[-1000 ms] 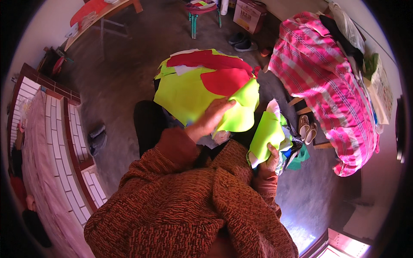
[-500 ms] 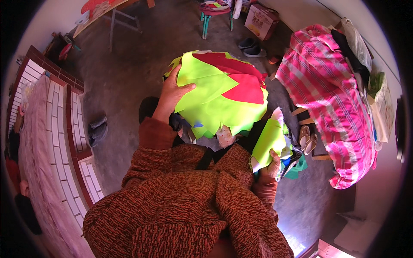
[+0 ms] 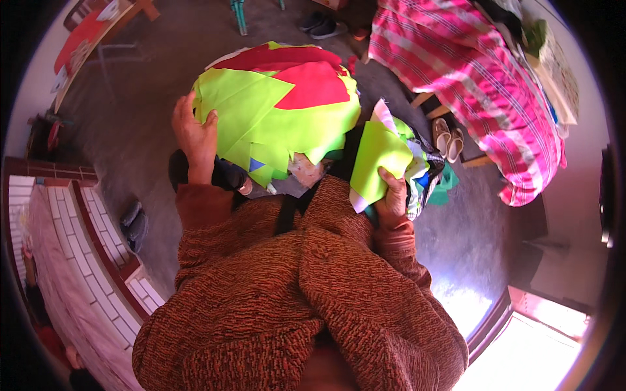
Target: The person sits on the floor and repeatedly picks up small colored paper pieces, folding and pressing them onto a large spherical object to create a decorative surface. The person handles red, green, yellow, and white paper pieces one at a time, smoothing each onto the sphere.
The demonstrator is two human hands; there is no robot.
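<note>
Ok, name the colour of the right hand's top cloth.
Bright yellow-green: the top cloth in the right hand, in the head view.

The jacket (image 3: pixel 297 280) is flecked orange-black; its cuffs (image 3: pixel 203 207), plain rust.

lime sheets (image 3: pixel 238 101) — smooth, matt cloth | red pieces (image 3: pixel 316 86): matt cloth | jacket (image 3: pixel 241 287) — rough, nubbly knit | plaid cover (image 3: pixel 466 85): cloth

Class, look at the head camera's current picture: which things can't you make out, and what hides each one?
All in the head view:
- Right hand: most fingers, hidden behind the yellow-green cloth it holds.
- Cloth pile: its support, hidden beneath the draped pieces.
- Green legs: what they carry, cut off by the upper edge.
- Pink plaid cover: most of what lies underneath.
</note>
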